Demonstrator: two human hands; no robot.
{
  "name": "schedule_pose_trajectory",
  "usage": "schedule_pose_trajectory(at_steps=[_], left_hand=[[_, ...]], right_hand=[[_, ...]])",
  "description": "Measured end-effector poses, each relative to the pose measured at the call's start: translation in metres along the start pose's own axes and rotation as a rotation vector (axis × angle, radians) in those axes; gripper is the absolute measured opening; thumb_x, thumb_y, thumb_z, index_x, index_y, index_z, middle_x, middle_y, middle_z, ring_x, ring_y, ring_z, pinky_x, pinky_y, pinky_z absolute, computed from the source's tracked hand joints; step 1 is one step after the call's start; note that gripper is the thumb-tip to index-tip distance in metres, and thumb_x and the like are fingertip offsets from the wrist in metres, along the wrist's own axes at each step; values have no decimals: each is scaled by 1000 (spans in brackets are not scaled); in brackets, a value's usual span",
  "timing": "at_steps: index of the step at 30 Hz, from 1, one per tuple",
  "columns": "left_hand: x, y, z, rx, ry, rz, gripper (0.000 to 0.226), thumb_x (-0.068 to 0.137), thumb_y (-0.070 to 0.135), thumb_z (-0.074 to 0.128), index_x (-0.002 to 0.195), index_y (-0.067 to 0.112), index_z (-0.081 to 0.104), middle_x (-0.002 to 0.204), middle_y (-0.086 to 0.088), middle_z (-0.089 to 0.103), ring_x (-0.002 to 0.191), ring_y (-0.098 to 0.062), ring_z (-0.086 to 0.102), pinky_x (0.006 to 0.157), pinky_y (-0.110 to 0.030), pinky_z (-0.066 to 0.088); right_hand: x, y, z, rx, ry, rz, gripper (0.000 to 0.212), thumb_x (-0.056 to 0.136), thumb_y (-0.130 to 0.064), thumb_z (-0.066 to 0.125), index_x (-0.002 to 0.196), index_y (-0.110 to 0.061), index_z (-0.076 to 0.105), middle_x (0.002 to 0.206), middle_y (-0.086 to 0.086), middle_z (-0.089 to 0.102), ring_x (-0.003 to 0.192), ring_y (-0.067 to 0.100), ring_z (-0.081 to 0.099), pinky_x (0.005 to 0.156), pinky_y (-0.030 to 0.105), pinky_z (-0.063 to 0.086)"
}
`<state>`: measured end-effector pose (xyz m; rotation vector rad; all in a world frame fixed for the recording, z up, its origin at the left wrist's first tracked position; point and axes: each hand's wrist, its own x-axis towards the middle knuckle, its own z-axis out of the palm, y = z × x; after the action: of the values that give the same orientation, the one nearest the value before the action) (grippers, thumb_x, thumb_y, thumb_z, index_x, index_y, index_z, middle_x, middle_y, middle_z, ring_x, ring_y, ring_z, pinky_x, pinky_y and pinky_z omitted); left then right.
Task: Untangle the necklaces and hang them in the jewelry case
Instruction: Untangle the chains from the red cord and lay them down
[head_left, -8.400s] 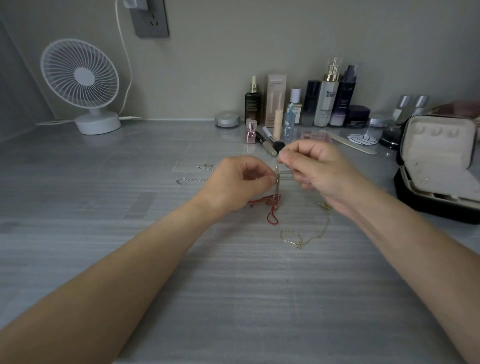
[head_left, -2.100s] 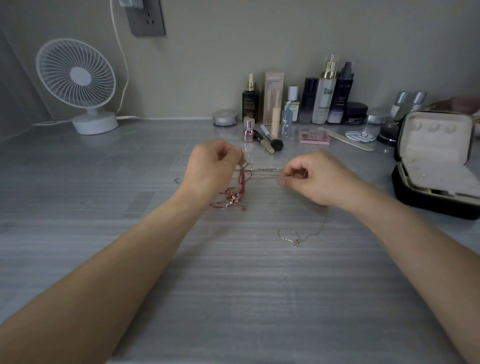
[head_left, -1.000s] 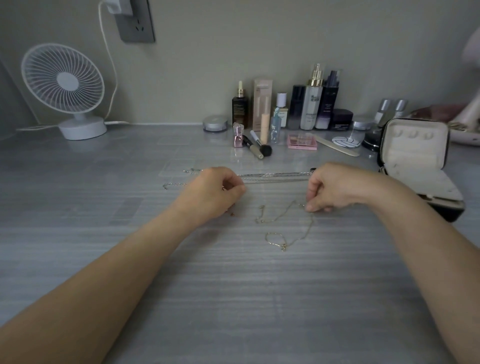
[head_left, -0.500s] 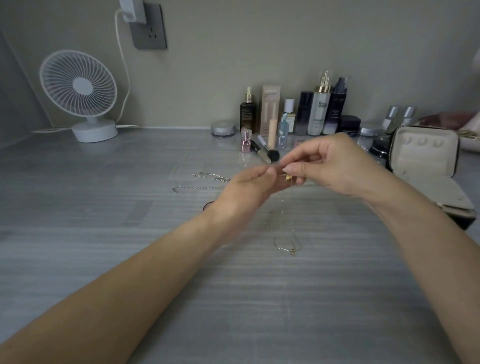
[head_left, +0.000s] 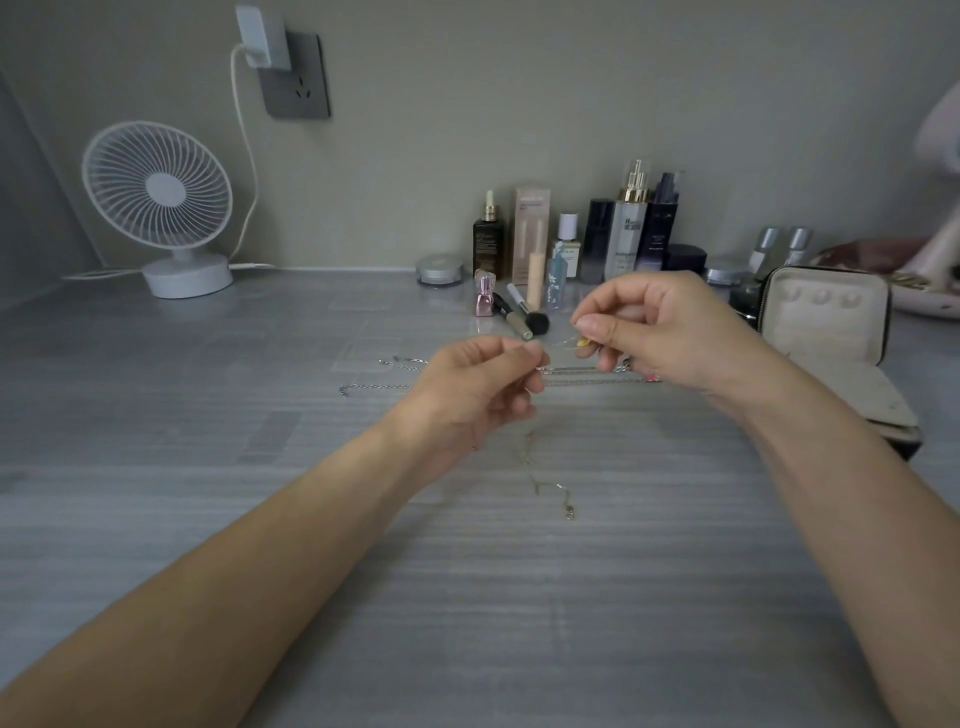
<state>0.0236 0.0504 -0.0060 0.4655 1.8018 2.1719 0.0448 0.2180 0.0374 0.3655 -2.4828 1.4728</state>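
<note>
Gold necklace (head_left: 536, 482) pinched by right hand (head_left: 670, 332)

Bottles (head_left: 628, 228) stand behind the fingers (head_left: 597, 326); jewelry case (head_left: 826, 332) to their right; fan (head_left: 156, 192) far left; chain (head_left: 540, 483) trails onto table (head_left: 519, 597) before them.

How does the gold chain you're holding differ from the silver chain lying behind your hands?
Pose: the gold chain is pinched between the left hand and right hand, its tail trailing onto the table; the silver chain lies flat. Shape: the gold chain's tail kinks, the silver chain runs nearly straight. Build: the gold chain looks finer than the silver chain. Neither is in the jewelry case.
</note>
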Motion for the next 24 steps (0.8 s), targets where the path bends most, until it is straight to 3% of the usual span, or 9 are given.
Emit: schedule_pose_trajectory(at_steps=[5,10,13,16,19,22,24], left_hand=[[0,1,-2,108,58,-16,14,88,18,57,77,10,61,51,7,57,41,-4,39,40,-16,36],[-1,13,-14,168,0,-77,14,79,24,65,72,12,63,52,6,49,42,-5,33,38,-16,24],[-2,15,-20,223,-9,-100,11,73,22,68,73,11,65,53,4,44,41,-4,31,36,-16,19],[-1,12,-20,324,-6,-126,8,79,18,67,74,12,66,55,4,51,42,-6,34,36,-16,19],[-3,12,-18,393,-40,-172,8,81,22,66,77,17,69,67,4,68,47,-4,50,38,-16,34],[-5,12,-16,357,-77,-179,15,87,25,59,95,16,68,92,0,73,71,-9,66,59,-19,52],[-4,6,-13,379,-70,-92,22,91,26,52,109,19,64,107,2,70,97,-10,65,85,-24,49]], right_hand=[[0,1,-1,-7,0,-4,13,83,-5,62,77,-16,64,64,2,64,42,-1,53,39,6,35],[4,6,-9,-3,57,19,11,82,-9,64,79,-19,67,60,-4,66,46,0,55,40,11,37],[4,7,-12,80,62,20,9,82,-5,63,84,-12,68,62,-2,69,52,3,61,40,16,41],[3,6,-10,18,66,-25,13,82,-4,63,84,-15,68,68,0,68,54,0,61,43,15,43],[2,4,-9,-43,63,-82,20,82,-4,62,79,-24,67,67,-7,64,52,-4,56,46,9,39],[0,0,-9,-27,54,-102,15,83,-5,62,84,-18,69,61,-13,63,51,-4,54,48,5,38],[-2,-3,-7,-28,31,-116,15,83,-6,63,84,-20,69,56,-17,63,50,-4,53,48,6,38]])
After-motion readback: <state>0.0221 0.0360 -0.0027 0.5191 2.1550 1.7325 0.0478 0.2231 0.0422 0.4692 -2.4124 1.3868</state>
